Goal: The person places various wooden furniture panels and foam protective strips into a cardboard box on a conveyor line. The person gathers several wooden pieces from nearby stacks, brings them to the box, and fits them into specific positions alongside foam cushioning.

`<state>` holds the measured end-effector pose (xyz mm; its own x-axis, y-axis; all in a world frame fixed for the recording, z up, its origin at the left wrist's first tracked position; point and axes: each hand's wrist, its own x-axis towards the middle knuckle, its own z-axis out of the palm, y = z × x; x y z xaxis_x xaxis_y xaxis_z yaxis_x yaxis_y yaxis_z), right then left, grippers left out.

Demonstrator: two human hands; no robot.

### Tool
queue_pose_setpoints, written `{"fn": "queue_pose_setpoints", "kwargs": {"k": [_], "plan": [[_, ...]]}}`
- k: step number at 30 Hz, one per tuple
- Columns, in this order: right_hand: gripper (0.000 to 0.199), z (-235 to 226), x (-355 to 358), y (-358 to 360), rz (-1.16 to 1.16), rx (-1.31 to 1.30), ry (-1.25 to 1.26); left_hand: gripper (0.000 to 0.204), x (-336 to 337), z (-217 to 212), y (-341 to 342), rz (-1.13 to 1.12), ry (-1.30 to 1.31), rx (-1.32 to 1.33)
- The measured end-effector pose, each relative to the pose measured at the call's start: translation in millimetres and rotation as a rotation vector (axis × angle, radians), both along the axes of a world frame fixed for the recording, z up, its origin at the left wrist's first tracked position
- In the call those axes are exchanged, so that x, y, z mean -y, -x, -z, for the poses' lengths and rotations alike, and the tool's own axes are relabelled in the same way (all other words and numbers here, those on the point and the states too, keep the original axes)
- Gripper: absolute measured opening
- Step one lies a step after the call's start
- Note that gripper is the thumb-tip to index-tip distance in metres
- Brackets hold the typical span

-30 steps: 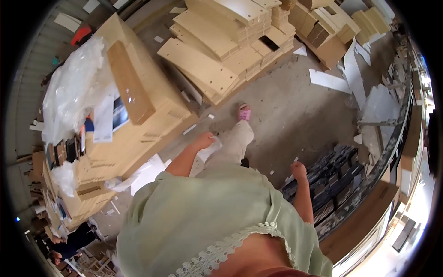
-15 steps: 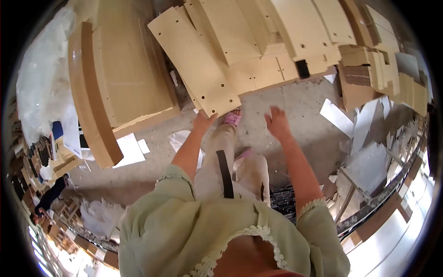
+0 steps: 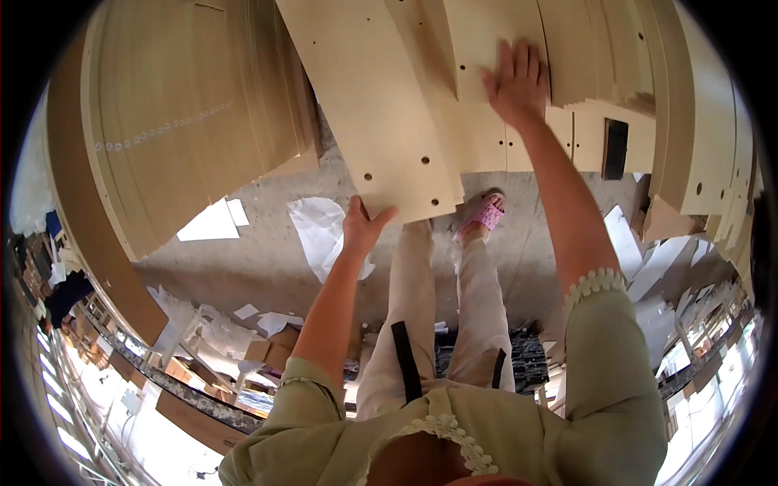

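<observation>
Concrete floor runs across the mid. of the frame, w/ white plastic sheet lying left of ctr. and pink sandal on the wearer's foot right of ctr. Stack of boards fills the upper left, long brown strip along its outer side.

Drilled board, pale & flat, comes down from the top edge to approx. ctr. of the frame, atop other pale pieces. Its near end, w/ three dark holes, sits right above the L hand: fingers at the lower-left corner, thumb spread off to the right along the near edge. Fingertips partly hidden at the edge, so can't tell if they grip or just touch. L forearm rises from lower left of ctr., leaning slightly right, elbow bent.

Second board, upper ctr.-right, lies under the R hand: palm down nr. its lower end, fingers fanned wide & pointing to the top of the frame, slightly blurred, thumb out to the left. Nothing pinched btwn. them. R arm reaches farther than the L, nearly straight, slanting up-left from the right side. Black rectangular piece is right of it, well apart from the fingers.
</observation>
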<state>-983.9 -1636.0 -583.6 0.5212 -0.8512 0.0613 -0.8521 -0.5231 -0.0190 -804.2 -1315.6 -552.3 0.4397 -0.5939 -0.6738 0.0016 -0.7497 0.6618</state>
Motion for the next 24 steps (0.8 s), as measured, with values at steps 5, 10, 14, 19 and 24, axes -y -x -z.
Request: {"fn": "queue_pose_setpoints", "kwargs": {"k": [5, 10, 14, 19, 24], "plan": [[0.070, -20.8, -78.1, 39.0, -0.078, -0.079, -0.196, 0.065, -35.6, 3.0, -8.8, 0.161, -0.157, 0.022], [0.071, -44.2, -108.5, 57.9, -0.036, 0.089, -0.367, 0.070, -43.4, 4.7, -18.5, 0.136, -0.204, 0.049], [0.063, -27.8, -59.7, 90.8, 0.700, 0.450, -0.746, 0.060, 2.5, -6.5, -13.6, 0.020, -0.161, -0.017], [0.058, -27.8, -43.5, 93.3, 0.725, 0.579, -1.180, 0.060, -5.5, 1.8, -24.2, 0.001, -0.169, 0.067], [0.052, 0.6, -60.4, 108.7, 0.712, 0.711, -0.788, 0.038, 41.0, -32.2, 5.9, 0.231, 0.239, 0.767]]}}
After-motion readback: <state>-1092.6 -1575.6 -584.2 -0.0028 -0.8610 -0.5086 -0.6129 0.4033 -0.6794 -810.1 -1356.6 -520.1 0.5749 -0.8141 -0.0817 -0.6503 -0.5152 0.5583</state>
